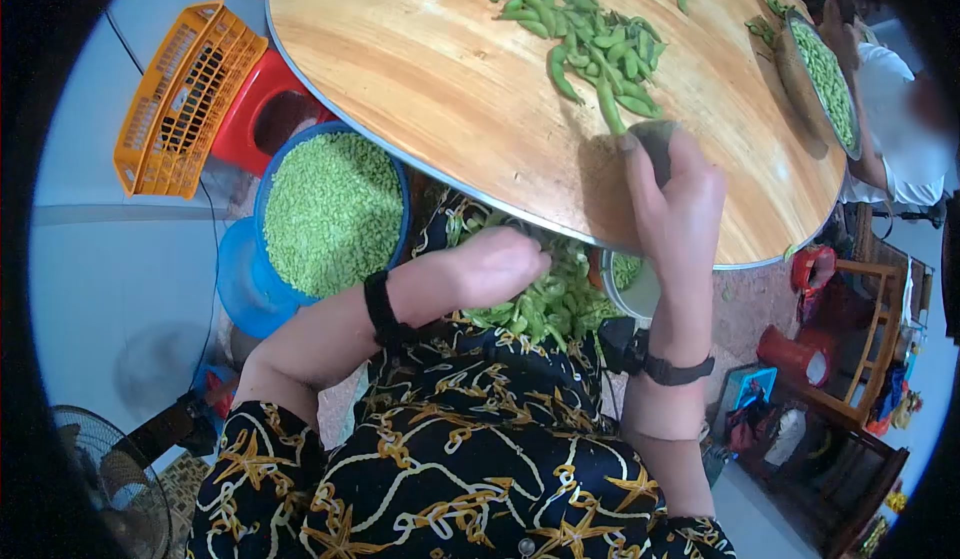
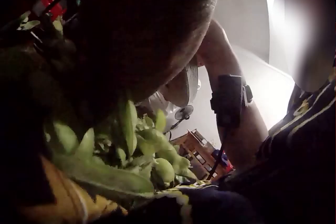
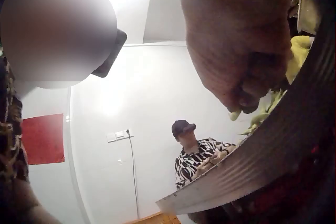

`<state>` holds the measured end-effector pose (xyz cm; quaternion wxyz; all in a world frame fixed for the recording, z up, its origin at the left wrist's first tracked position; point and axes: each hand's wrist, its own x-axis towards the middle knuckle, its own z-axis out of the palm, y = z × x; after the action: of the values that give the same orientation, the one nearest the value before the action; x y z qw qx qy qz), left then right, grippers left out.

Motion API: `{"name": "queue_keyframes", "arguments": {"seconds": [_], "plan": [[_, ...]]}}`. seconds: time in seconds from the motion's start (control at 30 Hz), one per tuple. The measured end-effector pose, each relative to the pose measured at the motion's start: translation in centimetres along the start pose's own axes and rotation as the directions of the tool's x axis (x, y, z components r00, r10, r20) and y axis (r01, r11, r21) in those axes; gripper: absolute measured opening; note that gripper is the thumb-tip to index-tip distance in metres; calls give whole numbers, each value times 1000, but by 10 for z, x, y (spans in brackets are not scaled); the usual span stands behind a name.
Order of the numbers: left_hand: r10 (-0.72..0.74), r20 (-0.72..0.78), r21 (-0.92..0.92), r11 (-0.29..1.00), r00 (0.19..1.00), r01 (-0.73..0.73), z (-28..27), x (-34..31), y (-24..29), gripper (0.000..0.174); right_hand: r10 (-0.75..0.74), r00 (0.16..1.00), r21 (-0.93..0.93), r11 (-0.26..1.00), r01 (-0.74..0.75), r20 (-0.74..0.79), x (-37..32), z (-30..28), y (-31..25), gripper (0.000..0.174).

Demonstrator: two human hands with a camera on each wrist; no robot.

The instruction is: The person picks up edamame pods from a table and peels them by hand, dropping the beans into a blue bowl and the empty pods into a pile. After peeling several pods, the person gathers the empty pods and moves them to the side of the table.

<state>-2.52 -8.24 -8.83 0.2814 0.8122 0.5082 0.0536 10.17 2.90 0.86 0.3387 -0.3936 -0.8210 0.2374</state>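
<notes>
At the near edge of the round wooden table, my right hand (image 1: 685,194) pinches a green soybean pod (image 1: 610,107) by its end, thumb against fingers. In the right wrist view its curled fingers (image 3: 247,87) hang close over the table rim. My left hand (image 1: 500,264) is low over my lap, fingers bent inward, above a heap of pods and shells (image 1: 545,309). The left wrist view shows pods (image 2: 142,145) right below that hand, which is in deep shadow; I cannot tell whether it holds one. More pods (image 1: 600,44) lie loose on the tabletop.
A blue tub of shelled beans (image 1: 330,214) stands at left, beside a red stool (image 1: 250,109) and an orange crate (image 1: 190,99). A small white container (image 1: 635,294) sits under the table edge (image 1: 480,194). Another person (image 3: 194,155) sits across; a bean-filled basket (image 1: 820,79) is far right.
</notes>
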Motion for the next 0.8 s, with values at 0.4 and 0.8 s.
{"name": "queue_keyframes", "arguments": {"seconds": [0.4, 0.8], "plan": [[-364, -241, -873, -324, 900, -365, -94, -14, 34, 42, 19, 681, 680, -62, -730, 732, -25, -16, -1, 15], [-592, -422, -906, 254, 687, -338, -84, 0, 28, 15, 77, 733, 664, 368, -651, 676, -28, -13, -14, 21]]}}
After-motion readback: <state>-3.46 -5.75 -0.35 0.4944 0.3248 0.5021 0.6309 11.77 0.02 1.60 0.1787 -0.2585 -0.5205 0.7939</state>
